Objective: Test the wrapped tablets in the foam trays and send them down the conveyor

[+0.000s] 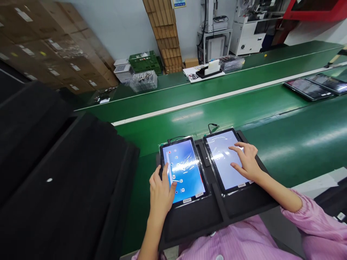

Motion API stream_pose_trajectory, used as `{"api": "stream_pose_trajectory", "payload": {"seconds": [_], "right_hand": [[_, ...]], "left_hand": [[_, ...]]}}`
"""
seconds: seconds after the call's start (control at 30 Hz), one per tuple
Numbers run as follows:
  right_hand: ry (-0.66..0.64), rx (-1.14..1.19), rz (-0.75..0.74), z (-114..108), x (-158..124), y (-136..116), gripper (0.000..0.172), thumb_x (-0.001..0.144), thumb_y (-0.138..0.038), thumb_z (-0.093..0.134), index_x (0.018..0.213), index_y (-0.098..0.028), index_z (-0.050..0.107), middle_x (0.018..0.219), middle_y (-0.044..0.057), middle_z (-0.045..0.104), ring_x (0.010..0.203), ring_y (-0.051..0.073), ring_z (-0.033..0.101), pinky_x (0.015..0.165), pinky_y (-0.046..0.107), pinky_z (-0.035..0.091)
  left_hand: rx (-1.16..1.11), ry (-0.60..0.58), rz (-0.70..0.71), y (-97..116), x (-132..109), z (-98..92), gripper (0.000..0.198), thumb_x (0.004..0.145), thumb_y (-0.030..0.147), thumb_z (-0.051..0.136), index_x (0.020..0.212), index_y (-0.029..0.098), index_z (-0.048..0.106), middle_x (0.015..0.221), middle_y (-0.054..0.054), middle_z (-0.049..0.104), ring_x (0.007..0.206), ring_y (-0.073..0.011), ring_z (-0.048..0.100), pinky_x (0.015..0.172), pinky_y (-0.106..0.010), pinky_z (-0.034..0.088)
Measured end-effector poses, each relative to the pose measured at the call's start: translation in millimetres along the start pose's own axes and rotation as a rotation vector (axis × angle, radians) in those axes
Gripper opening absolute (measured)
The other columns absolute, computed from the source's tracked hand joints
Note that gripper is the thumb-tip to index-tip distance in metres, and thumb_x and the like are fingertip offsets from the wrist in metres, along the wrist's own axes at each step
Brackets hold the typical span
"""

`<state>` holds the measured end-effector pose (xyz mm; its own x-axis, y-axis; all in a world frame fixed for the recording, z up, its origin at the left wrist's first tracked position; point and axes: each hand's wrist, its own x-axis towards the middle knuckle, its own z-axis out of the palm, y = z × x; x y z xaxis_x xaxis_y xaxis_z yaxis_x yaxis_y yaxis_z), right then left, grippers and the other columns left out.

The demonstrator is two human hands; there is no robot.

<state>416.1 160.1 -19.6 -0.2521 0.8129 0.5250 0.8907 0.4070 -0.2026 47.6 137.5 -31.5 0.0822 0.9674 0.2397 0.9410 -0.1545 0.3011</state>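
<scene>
Two tablets lie side by side in a black foam tray [193, 222]. The left tablet [187, 155] shows a blue home screen with icons; the right tablet [221, 155] shows a pale, nearly blank screen. Over the left edge of the left tablet rests my left hand [162, 187], fingers apart and holding nothing. My right hand [245, 162] is over the right part of the other screen, thumb and fingers spread, also holding nothing. Whether the fingertips touch the glass is hard to tell. A short black cable [213, 126] comes from the right tablet's top edge.
Black foam blocks [62, 191] are stacked at the left. Beyond the tray runs a green conveyor [151, 124] with a pale rail. More tablets [309, 89] lie at the far right. Cartons [48, 47], a green crate [145, 61] and clear trays [143, 81] stand behind.
</scene>
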Motion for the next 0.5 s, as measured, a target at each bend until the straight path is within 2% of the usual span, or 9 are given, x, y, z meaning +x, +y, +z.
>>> {"api": "stream_pose_trajectory", "payload": {"seconds": [0.3,0.5], "right_hand": [[0.223,0.066,0.044,-5.3,2.5,0.7,0.04,0.097,-0.047,0.035,0.125,-0.024,0.052,0.116,0.011,0.053,0.104,0.03,0.051,0.088,0.045,0.031],[0.245,0.075,0.064,-5.6,2.4,2.4,0.043,0.096,-0.047,0.033,0.125,-0.023,0.053,0.115,0.012,0.054,0.103,0.03,0.051,0.087,0.045,0.031]], "left_hand": [[0.018,0.017,0.013,3.4,1.2,-1.1,0.082,0.096,0.069,0.01,0.153,0.019,0.042,0.145,-0.023,0.041,0.128,-0.0389,0.042,0.096,-0.059,0.048],[0.051,-0.024,0.014,0.9,0.0,-0.4,0.076,0.097,0.067,0.011,0.152,0.026,0.044,0.147,-0.022,0.039,0.129,-0.0394,0.04,0.096,-0.061,0.048]]}}
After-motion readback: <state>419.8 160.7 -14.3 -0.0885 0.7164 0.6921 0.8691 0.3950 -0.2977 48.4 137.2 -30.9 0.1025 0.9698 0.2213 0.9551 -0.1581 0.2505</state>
